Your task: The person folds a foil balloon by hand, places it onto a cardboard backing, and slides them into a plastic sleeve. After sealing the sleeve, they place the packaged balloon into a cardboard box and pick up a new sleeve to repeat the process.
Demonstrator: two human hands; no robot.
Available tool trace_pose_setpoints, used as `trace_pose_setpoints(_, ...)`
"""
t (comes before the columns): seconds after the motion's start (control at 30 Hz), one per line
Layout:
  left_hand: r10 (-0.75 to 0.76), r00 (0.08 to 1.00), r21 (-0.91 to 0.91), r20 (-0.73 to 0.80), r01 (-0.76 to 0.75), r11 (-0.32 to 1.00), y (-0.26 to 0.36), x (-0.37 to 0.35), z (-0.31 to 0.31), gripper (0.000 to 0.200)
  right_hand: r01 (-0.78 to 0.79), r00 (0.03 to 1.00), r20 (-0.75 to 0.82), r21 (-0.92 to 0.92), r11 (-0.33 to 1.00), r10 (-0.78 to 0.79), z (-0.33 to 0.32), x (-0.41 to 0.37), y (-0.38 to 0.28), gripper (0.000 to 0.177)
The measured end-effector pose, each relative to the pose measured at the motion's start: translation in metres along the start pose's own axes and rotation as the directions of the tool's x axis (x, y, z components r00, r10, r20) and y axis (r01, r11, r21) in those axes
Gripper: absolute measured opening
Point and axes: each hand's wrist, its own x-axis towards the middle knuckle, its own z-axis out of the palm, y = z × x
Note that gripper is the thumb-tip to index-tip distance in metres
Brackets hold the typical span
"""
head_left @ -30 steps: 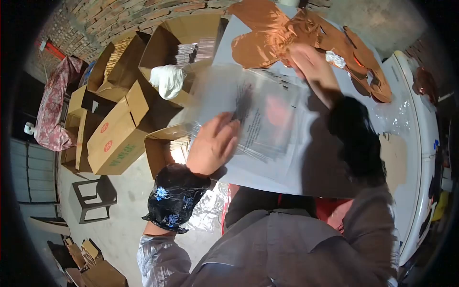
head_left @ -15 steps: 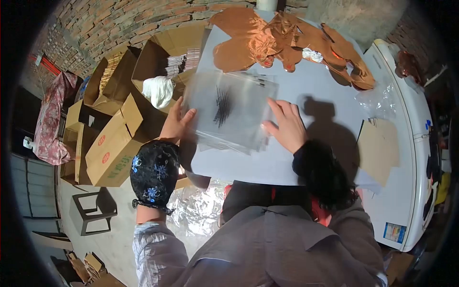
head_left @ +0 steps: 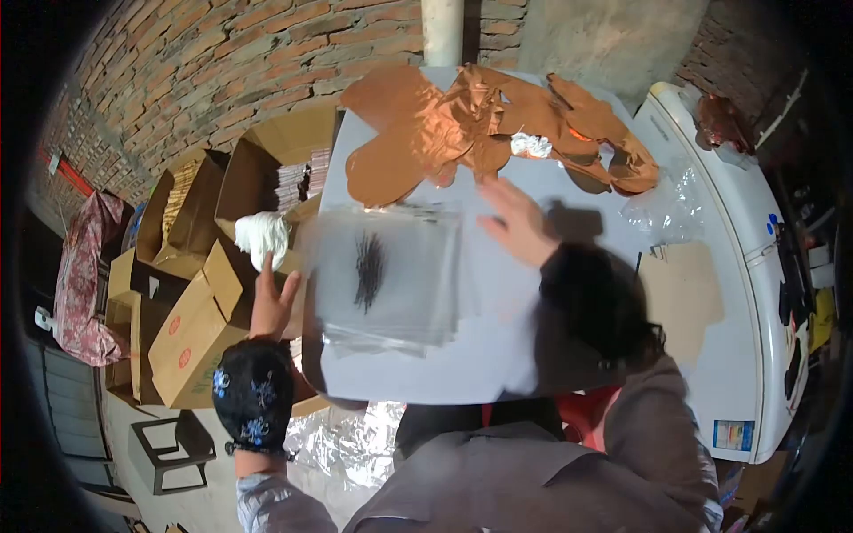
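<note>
A stack of clear plastic sheets or bags (head_left: 413,293), with a dark scribble-like mark in its middle, lies on the left of the white table (head_left: 498,360). My left hand (head_left: 271,302) is off the table's left edge, thumb and forefinger apart and nothing gripped. Its forefinger overlaps the lower edge of a white bundle of cords or cloth (head_left: 263,236) by the boxes. My right hand (head_left: 520,222), somewhat blurred, hovers over the table right of the stack with fingers stretched out. Just beyond it lie shiny copper-brown cut pieces (head_left: 386,173).
Open cardboard boxes (head_left: 191,338) crowd the left side, some holding bundled packs. A white lump (head_left: 530,145) sits among the copper-brown pieces. To the right are crumpled clear plastic (head_left: 671,209), beige card (head_left: 680,293) and a white appliance (head_left: 737,355). A dark stool (head_left: 173,449) stands on the floor.
Both hands have left the plastic stack. The left has moved off toward the white bundle, the right toward the copper-brown pieces. The view has tilted up, so the table appears lower.
</note>
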Motion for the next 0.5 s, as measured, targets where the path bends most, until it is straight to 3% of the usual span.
trace_pose_setpoints(0.07, 0.045, 0.999, 0.013, -0.014, -0.045, 0.999, 0.045, 0.005, -0.019, 0.064, -0.014, 0.998, -0.064, -0.052, 0.999, 0.011, -0.011, 0.026, 0.061, 0.043)
trace_pose_setpoints(0.1, 0.049, 0.999, 0.018, 0.0, -0.049, 0.999, 0.072, 0.011, -0.025, 0.06, -0.124, 0.992, -0.046, -0.072, 0.99, 0.121, -0.025, 0.043, 0.087, 0.041)
trace_pose_setpoints(0.17, 0.247, 0.968, 0.05, -0.047, -0.244, 0.968, 0.097, 0.042, -0.018, 0.046, -0.318, 0.947, -0.091, -0.142, 0.937, 0.307, -0.045, 0.07, 0.138, 0.036)
trace_pose_setpoints(0.2, 0.23, 0.973, 0.022, 0.012, -0.23, 0.973, 0.126, 0.055, -0.012, 0.044, -0.408, 0.911, -0.129, -0.139, 0.902, 0.392, -0.051, 0.079, 0.157, 0.035)
trace_pose_setpoints(0.23, 0.219, 0.973, -0.003, 0.068, -0.22, 0.976, 0.152, 0.072, -0.003, 0.042, -0.389, 0.921, -0.101, -0.173, 0.905, 0.377, -0.056, 0.085, 0.173, 0.036)
trace_pose_setpoints(0.3, 0.442, 0.893, 0.023, 0.083, -0.445, 0.895, 0.163, 0.119, 0.04, 0.039, -0.346, 0.938, -0.047, -0.238, 0.908, 0.345, -0.061, 0.096, 0.206, 0.036)
trace_pose_setpoints(0.33, 0.458, 0.884, -0.009, 0.093, -0.46, 0.888, 0.17, 0.139, 0.067, 0.041, -0.218, 0.976, -0.057, -0.322, 0.921, 0.211, -0.053, 0.095, 0.233, 0.039)
trace_pose_setpoints(0.37, 0.476, 0.873, -0.042, 0.108, -0.474, 0.879, 0.179, 0.159, 0.093, 0.043, -0.376, 0.919, 0.05, -0.19, 0.907, 0.391, -0.052, 0.094, 0.232, 0.043)
trace_pose_setpoints(0.43, 0.546, 0.831, 0.004, 0.108, -0.549, 0.836, 0.195, 0.188, 0.136, 0.051, -0.259, 0.954, 0.067, -0.307, 0.916, 0.292, -0.027, 0.083, 0.287, 0.051)
trace_pose_setpoints(0.5, 0.599, 0.791, 0.121, 0.127, -0.612, 0.782, 0.186, 0.221, 0.181, 0.061, -0.323, 0.927, 0.128, -0.209, 0.923, 0.353, -0.033, 0.076, 0.284, 0.06)
